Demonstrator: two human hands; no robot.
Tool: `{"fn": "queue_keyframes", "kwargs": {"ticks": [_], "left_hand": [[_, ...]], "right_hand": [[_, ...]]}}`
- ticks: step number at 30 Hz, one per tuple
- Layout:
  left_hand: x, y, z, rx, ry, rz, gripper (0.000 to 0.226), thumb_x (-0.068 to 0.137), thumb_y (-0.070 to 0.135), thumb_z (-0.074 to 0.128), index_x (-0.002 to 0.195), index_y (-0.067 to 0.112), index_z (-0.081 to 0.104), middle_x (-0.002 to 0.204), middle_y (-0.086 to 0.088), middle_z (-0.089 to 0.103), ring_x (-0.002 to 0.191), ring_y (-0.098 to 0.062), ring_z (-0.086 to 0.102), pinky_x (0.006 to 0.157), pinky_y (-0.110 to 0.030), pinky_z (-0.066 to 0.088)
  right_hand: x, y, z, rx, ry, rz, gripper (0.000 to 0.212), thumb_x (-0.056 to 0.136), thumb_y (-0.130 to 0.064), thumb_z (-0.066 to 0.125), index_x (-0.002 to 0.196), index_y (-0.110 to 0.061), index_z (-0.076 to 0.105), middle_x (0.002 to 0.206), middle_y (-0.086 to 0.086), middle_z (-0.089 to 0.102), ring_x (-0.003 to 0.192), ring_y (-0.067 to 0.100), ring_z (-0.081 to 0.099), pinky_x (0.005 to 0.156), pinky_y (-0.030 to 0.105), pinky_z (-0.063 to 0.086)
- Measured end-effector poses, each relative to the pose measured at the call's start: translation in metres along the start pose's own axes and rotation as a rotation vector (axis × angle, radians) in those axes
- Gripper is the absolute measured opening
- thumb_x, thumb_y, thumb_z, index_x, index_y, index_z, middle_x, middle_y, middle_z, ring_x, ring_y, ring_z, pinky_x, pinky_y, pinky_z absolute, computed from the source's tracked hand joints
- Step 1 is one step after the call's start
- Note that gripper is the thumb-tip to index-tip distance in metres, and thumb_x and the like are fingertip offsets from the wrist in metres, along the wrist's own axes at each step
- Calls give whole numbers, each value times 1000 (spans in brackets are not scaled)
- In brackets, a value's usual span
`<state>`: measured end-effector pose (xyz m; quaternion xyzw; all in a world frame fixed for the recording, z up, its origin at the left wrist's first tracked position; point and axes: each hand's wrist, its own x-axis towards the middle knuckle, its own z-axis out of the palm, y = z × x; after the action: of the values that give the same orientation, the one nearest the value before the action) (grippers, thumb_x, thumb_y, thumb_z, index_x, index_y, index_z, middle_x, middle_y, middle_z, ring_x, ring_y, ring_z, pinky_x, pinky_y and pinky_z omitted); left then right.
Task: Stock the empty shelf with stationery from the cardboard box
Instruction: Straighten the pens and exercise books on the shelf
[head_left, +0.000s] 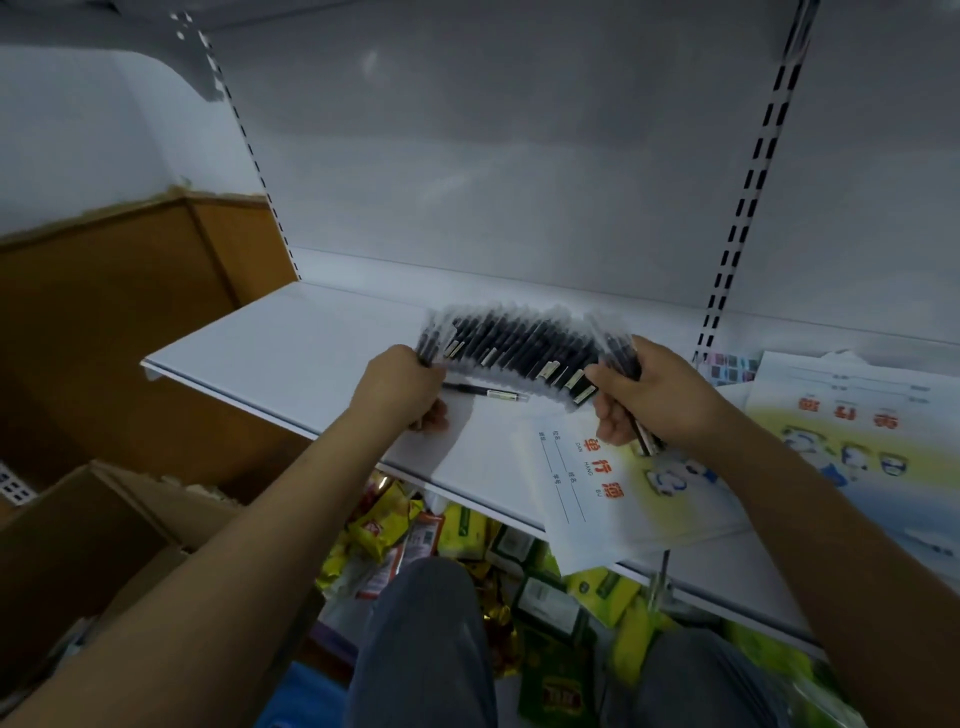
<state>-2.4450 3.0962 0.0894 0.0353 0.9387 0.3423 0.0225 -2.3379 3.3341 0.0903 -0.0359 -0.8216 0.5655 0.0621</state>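
A fanned row of several black pens (519, 348) hangs just above the white shelf (291, 353), blurred by motion. My left hand (402, 387) grips the row's left end, and my right hand (649, 395) grips its right end with a few pens poking out below the palm. One loose black pen (485, 392) lies on the shelf under the row. An exercise book (623, 488) with orange characters rests on the shelf beneath my right hand. The open cardboard box (93, 540) stands on the floor at lower left.
More exercise books (857, 431) lie on the shelf to the right. Yellow and green packets (467, 535) fill the level below the shelf. A brown wooden panel (119, 291) stands left of the shelf. My knees (431, 639) are at the bottom.
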Motion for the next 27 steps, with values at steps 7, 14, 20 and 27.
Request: {"fn": "queue_keyframes", "kwargs": {"ticks": [7,14,20,27], "left_hand": [[4,22,22,65,-81,-115,46,92,46,62,68,8,55,59,-8,56,48,-21,51,50,-25,43],[11,31,19,-35,-163,-252,34,89,35,69,77,7,54,62,-8,51,54,-22,45,62,-29,42],[3,42,24,147,-81,-219,21,88,23,64,77,7,56,64,-6,53,58,-21,53,61,-28,47],[-13,26,-1,-107,76,-84,39,95,36,50,74,6,58,69,-9,63,60,-25,56,65,-33,51]], "right_hand": [[-4,5,-3,238,9,25,14,99,-23,55,92,-11,52,61,1,41,47,12,34,45,27,37],[-4,9,-1,168,1,10,21,99,-24,55,94,-4,58,66,6,45,49,15,36,47,28,37],[-7,5,3,99,164,-146,32,103,-35,44,89,-11,61,67,1,59,61,17,53,65,33,48],[-11,-1,3,242,301,-295,33,103,-35,41,80,-17,57,72,-7,60,75,14,56,81,30,49]]}}
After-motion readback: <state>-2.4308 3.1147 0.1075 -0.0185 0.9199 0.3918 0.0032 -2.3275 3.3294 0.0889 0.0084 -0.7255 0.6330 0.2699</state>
